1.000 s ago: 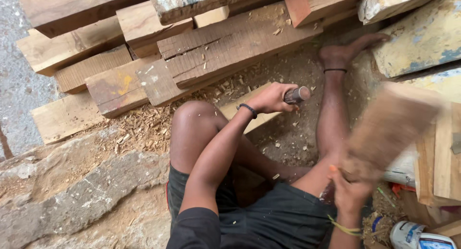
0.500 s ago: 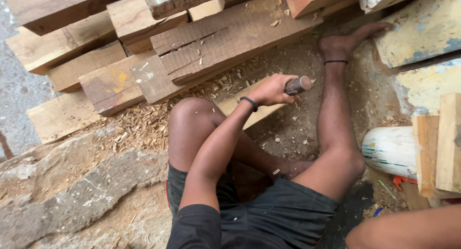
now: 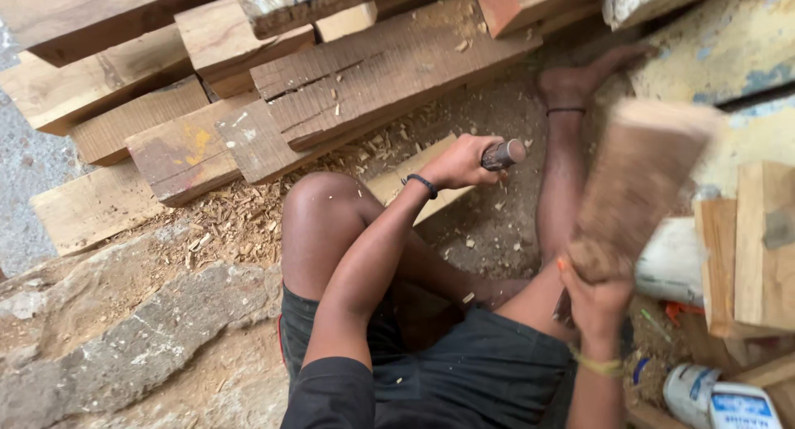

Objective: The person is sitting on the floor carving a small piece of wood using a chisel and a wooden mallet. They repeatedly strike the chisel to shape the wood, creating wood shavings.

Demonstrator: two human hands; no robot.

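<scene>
Fingers of the left hand (image 3: 462, 161) clench a chisel (image 3: 503, 154) over the pale plank (image 3: 406, 180); at four o'clock, the right hand (image 3: 598, 301) grips a blurred wooden mallet (image 3: 638, 180).

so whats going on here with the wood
A person sits on the ground among wood shavings. The left hand grips a chisel set against a pale board, while the right hand holds a wooden mallet, blurred and raised. Stacked planks lie ahead.
</scene>
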